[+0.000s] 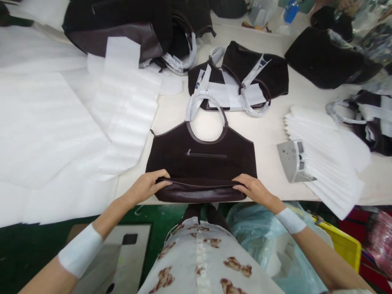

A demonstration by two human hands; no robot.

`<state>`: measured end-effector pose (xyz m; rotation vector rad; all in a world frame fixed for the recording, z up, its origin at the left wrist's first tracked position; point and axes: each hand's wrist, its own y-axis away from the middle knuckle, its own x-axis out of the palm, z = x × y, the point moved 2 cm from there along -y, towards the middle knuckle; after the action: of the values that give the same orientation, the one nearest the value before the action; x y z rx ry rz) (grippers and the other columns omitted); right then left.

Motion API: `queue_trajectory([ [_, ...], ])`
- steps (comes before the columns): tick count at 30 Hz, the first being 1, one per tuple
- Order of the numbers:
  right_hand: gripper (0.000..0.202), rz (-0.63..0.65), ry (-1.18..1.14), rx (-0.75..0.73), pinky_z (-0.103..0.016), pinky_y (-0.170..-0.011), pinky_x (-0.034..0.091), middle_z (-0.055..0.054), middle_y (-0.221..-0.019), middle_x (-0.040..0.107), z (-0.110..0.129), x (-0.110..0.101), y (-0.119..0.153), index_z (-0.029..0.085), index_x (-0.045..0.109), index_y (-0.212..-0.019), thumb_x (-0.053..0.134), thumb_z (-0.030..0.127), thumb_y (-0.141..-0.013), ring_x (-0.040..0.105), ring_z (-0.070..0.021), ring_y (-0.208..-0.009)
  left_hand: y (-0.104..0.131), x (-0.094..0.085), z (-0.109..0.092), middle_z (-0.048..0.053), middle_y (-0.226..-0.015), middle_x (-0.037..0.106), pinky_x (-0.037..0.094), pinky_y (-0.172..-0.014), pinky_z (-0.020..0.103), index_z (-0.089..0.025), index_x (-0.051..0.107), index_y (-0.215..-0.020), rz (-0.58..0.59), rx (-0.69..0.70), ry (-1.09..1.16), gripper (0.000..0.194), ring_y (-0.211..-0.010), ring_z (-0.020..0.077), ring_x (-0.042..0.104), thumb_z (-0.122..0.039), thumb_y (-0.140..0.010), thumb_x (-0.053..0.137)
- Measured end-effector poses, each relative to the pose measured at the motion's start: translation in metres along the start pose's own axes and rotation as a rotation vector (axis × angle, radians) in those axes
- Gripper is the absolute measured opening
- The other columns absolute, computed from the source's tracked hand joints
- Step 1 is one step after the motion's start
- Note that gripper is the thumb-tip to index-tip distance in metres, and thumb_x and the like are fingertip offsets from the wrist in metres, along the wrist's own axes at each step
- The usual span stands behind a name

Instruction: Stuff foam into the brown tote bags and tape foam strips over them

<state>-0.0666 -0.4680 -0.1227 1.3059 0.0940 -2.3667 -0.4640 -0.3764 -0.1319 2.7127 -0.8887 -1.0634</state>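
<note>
A dark brown handbag [202, 163] lies flat at the table's front edge, its ring handle [205, 98] pointing away from me and partly wrapped in white film. A short zip [206, 155] crosses its face. My left hand [150, 185] pinches the left end of a fold near the bag's bottom, thumb and fingers closed on it. At the other end of that fold, my right hand [251, 188] grips the same way. Below the fold shows the shinier base panel [200, 194].
White foam sheets [55, 122] cover the left side. More dark bags [254, 73] with wrapped handles lie behind. To the right are a stack of white sheets [330, 151] and a grey metal tape dispenser [294, 161]. Blue plastic [257, 228] and a yellow crate [346, 245] stand below the edge.
</note>
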Motion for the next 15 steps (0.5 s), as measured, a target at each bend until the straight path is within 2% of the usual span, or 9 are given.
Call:
queue_trajectory([
  [3,0.038,-0.177,-0.144,0.215,-0.031,-0.083,0.051,-0.005,-0.096,0.072,-0.024,0.017,0.001,0.023,0.07,-0.104,0.041,0.047,-0.101,0.067,-0.0196,-0.091,-0.008,0.013,0.012,0.001,-0.077,0.07,0.052,-0.071,0.029,-0.027,0.068,-0.082,-0.105,-0.097,0.063,0.043,-0.073,0.0224,0.065,-0.068,-0.078,0.055],
  [6,0.056,-0.312,0.021,0.399,-0.03,-0.069,0.047,-0.009,-0.086,0.072,-0.039,0.043,-0.012,0.019,0.07,-0.09,0.032,0.059,-0.1,0.067,-0.0208,-0.078,-0.017,0.027,0.025,0.002,-0.085,0.073,0.052,-0.076,0.03,-0.028,0.068,-0.092,-0.242,-0.167,-0.035,0.039,-0.08,0.0239,0.067,-0.063,-0.083,0.053],
  [8,0.065,-0.324,0.155,0.417,-0.029,-0.061,0.04,-0.01,-0.081,0.071,-0.044,0.056,-0.021,0.018,0.069,-0.085,0.027,0.065,-0.1,0.065,-0.0201,-0.069,-0.02,0.034,0.027,0.004,-0.094,0.073,0.052,-0.082,0.032,-0.028,0.069,-0.099,-0.27,-0.147,-0.109,0.036,-0.087,0.025,0.068,-0.058,-0.086,0.054],
  [10,0.07,-0.325,0.259,0.382,-0.028,-0.056,0.034,-0.011,-0.077,0.07,-0.047,0.062,-0.026,0.017,0.068,-0.08,0.022,0.067,-0.099,0.063,-0.0186,-0.064,-0.018,0.038,0.021,0.007,-0.103,0.072,0.052,-0.089,0.036,-0.026,0.069,-0.106,-0.294,-0.116,-0.195,0.036,-0.093,0.0264,0.067,-0.053,-0.089,0.053],
  [12,0.073,-0.326,0.342,0.353,-0.028,-0.053,0.03,-0.01,-0.074,0.068,-0.049,0.063,-0.029,0.017,0.066,-0.075,0.018,0.067,-0.099,0.06,-0.0171,-0.061,-0.015,0.043,0.006,0.011,-0.115,0.069,0.047,-0.1,0.044,-0.023,0.068,-0.116,-0.351,-0.067,-0.301,0.037,-0.104,0.0289,0.065,-0.044,-0.094,0.046],
  [14,0.075,-0.314,0.405,0.343,-0.028,-0.051,0.026,-0.01,-0.071,0.066,-0.051,0.062,-0.029,0.017,0.063,-0.071,0.016,0.067,-0.1,0.056,-0.0156,-0.057,-0.012,0.056,-0.014,0.01,-0.132,0.063,0.03,-0.115,0.053,-0.025,0.063,-0.129,-0.36,0.067,-0.376,0.04,-0.127,0.0303,0.054,-0.031,-0.099,0.037],
  [15,0.075,-0.305,0.425,0.343,-0.028,-0.051,0.025,-0.009,-0.07,0.065,-0.052,0.06,-0.029,0.017,0.062,-0.07,0.015,0.067,-0.1,0.054,-0.015,-0.055,-0.01,0.066,-0.023,0.008,-0.14,0.059,0.019,-0.12,0.056,-0.027,0.059,-0.134,-0.321,0.162,-0.389,0.042,-0.137,0.03,0.045,-0.028,-0.1,0.035],
])
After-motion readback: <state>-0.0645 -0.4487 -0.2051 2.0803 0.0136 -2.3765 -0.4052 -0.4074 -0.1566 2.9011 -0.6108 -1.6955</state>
